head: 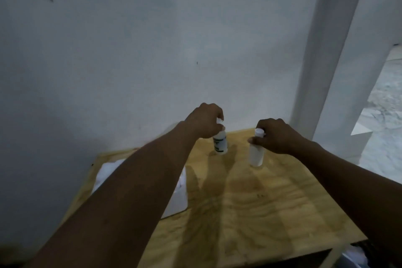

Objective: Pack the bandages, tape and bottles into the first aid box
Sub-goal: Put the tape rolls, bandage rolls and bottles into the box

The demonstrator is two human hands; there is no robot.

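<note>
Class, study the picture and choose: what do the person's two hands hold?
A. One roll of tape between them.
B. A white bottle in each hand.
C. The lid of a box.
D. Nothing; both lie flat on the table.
B: the left hand grips the top of the labelled bottle, and the right hand grips the plain bottle likewise.

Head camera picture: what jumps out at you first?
The left hand grips the top of a printed white bottle and the right hand a plain bottle, both upright at the far end of the wooden table. A white box lies partly under the left forearm.
</note>
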